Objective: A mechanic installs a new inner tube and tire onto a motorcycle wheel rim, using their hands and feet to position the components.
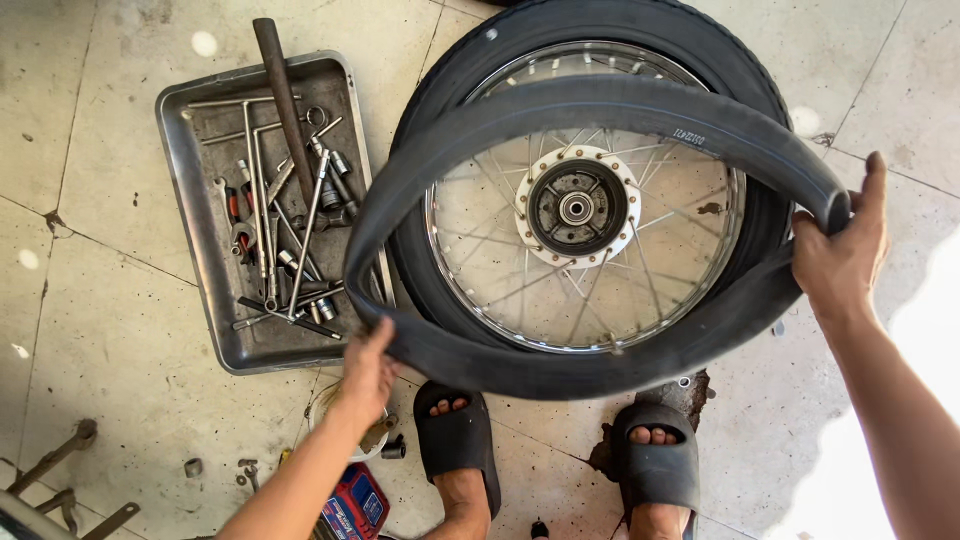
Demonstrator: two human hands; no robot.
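Observation:
A black rubber inner tube [560,110] is held up as a large loop over a spoked wheel. My left hand [368,368] grips the tube at its lower left. My right hand [842,250] grips it at the right side, where the tube bends. Below the tube, the wheel lies flat on the tiled floor, with a black tyre [745,80], a chrome rim [460,290], thin spokes and a round hub [575,207] in the middle. My feet in black slide sandals [458,437] stand at the wheel's near edge.
A metal tray [190,190] left of the wheel holds several wrenches, sockets and a long brown-handled tool [280,90]. A small red and blue box [355,503], a white ring-shaped container and loose bolts lie near my left foot. Metal parts sit at the bottom left corner.

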